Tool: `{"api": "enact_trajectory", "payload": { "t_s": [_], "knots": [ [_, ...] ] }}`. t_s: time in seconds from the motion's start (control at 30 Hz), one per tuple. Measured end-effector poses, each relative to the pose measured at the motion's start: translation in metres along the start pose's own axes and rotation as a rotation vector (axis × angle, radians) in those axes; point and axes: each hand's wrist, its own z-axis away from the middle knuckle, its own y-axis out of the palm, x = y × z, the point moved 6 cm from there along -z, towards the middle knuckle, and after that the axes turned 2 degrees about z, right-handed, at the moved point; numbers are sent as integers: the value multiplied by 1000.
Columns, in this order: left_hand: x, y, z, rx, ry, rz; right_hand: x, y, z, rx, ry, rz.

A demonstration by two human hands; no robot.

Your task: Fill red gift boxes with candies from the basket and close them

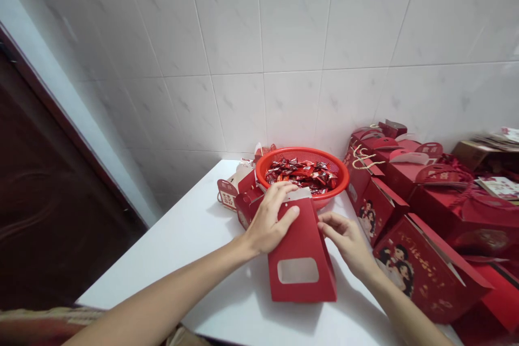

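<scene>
A red paper gift box point(298, 238) with a clear window in its lower front stands on the white table, its top flaps partly apart. My left hand point(270, 221) lies over its upper left side, thumb across the front and fingers round the top edge. At the box's right edge, my right hand point(343, 240) pinches the paper between thumb and fingers. Just behind stands a red plastic basket point(343, 173) filled with small wrapped sweets point(302, 173).
Finished-looking red gift boxes point(458, 216) crowd the right side, several with cord handles. Smaller boxes point(227, 193) sit left of the basket. A cardboard carton point(472, 154) is at the far right. The white table point(170, 238) meets a tiled wall behind; a dark door point(48, 189) is at left.
</scene>
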Motion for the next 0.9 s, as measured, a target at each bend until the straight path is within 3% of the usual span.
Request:
{"api": "enact_trajectory", "payload": {
  "t_s": [0.17, 0.27, 0.4, 0.57, 0.73, 0.9],
  "knots": [
    [25, -4, -6, -52, -177, 47, 2, -18, -4, -130, -18, -63],
    [34, -1, -6, -63, -258, 263, -2, -25, -5, -205, -37, -100],
    [33, 5, -9, -36, -263, 522, -8, -28, -5, -276, -66, -110],
    [34, 3, -9, -61, -288, 451, -9, -30, -4, -329, -126, -75],
    [40, 9, -6, -8, -424, 489, 8, -27, 2, -269, -242, -22],
    [33, 10, -10, -1, -390, 529, 22, -13, 7, -123, -252, 71]
  ]
}}
